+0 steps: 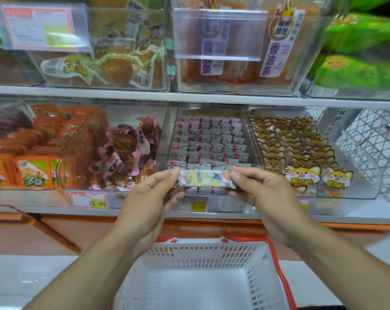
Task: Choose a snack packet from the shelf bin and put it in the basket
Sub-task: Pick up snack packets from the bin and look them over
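Holding a small snack packet [206, 179] with both hands, you keep it flat and sideways in front of the shelf. Your left hand [149, 198] pinches its left end with curled fingers [167, 174] and thumb. Your right hand [264, 193] pinches the right end the same way. The packet has pale yellow and white colors with little cartoon pictures.

The packet is up in the air, just in front of the clear shelf bin [209, 151] filled with rows of little pink and white packets. It is above the basket [263, 260], not inside it. The basket is white with a red rim and sits low between your arms.

To the left of that bin is a bin of brown snacks in pink wrappers [127, 148]. To the right is a bin of packets with orange fox faces [301, 173]. Orange packets [30, 173] sit far to the left. A price tag [89, 200] reads 29.90, and another tag [195, 204] hangs just below your hands. More clear bins [245, 52] stand on the shelf above.
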Action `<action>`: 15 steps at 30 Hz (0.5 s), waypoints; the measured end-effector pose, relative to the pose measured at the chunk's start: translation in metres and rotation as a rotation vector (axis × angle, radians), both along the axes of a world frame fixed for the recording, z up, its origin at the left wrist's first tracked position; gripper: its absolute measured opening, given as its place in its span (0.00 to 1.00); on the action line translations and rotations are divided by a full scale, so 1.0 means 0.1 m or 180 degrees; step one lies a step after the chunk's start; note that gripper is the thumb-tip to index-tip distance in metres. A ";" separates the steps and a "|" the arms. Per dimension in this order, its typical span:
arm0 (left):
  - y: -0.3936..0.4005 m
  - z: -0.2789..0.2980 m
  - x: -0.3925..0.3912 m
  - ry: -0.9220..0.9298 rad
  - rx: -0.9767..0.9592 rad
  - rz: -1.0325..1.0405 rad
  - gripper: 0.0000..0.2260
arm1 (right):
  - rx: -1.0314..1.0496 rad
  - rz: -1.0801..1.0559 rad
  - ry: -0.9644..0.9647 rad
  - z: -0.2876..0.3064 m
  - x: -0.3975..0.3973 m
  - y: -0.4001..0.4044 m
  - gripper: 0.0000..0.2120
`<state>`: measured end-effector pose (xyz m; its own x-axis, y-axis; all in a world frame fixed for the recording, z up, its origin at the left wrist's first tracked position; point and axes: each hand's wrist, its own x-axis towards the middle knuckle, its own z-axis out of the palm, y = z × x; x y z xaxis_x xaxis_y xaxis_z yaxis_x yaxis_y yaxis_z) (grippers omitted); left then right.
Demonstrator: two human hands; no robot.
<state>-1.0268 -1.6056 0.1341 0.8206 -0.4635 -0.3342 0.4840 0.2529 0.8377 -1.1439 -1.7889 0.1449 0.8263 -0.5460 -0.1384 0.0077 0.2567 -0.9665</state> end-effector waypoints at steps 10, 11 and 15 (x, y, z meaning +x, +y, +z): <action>0.01 -0.02 0.01 -0.0085 -0.0144 0.0072 0.13 | 0.0299 0.0104 0.0063 -0.04 0.04 -0.03 0.08; 0.01 -0.02 0.01 -0.0092 -0.0146 0.0083 0.12 | -0.0100 0.0204 0.0082 -0.03 0.03 -0.02 0.11; -0.01 -0.03 0.01 -0.0073 -0.0129 0.0204 0.07 | -0.1059 0.0602 -0.0053 0.00 -0.02 0.06 0.14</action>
<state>-1.0254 -1.6063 0.1316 0.8562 -0.4227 -0.2971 0.4466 0.3166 0.8368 -1.1457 -1.7831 0.1448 0.9174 -0.3965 0.0349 0.0066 -0.0725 -0.9973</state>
